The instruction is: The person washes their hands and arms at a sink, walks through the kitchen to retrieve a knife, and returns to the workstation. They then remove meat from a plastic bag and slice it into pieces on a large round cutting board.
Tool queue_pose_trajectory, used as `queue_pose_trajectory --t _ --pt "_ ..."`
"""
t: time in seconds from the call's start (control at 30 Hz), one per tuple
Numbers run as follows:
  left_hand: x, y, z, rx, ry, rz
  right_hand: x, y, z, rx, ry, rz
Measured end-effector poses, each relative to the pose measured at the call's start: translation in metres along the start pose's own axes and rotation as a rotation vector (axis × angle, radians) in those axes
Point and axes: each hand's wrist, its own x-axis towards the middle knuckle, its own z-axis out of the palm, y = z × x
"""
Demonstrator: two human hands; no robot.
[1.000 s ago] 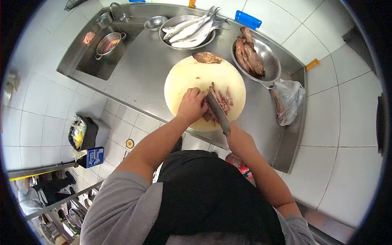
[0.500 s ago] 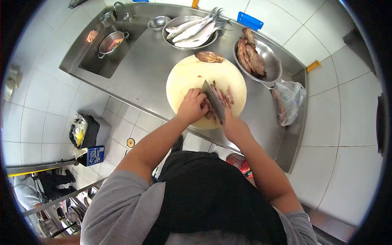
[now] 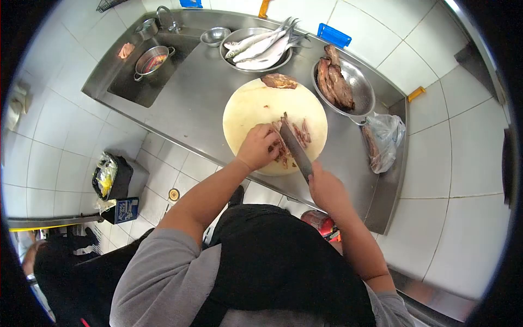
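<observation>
My right hand [image 3: 327,188] is wrapped round the handle end of a wide-bladed knife [image 3: 296,146], whose blade slants up and left over a round, pale cutting board [image 3: 245,103]. Left of the blade, my left hand [image 3: 259,146] presses with curled fingers on dark reddish meat pieces [image 3: 283,155], partly hidden by the fingers. Cut strips [image 3: 303,132] lie to the right of the blade. A larger browned chunk of meat [image 3: 279,81] rests at the board's far edge.
Beyond the board stands a bowl of whole fish [image 3: 261,50]. Right of it are a colander [image 3: 362,87] with long meat pieces and a plastic bag [image 3: 388,143]. A sink [image 3: 128,90] holds a pot [image 3: 151,62]. Another person [image 3: 71,278] is at the lower left.
My right hand and the knife have moved right and toward me, baring more meat beside my left fingers. The other person appears larger and closer at the lower left.
</observation>
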Motion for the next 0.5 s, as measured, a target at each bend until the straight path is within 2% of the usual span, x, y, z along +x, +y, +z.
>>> queue_pose_trajectory --t 0.33,0.5 --pt "-0.003 0.003 0.006 0.023 -0.005 0.033 0.002 -0.003 0.001 0.003 -0.076 0.054" --pt "-0.004 0.0 0.008 0.039 -0.092 0.051 0.001 -0.001 -0.001 0.006 -0.05 0.042"
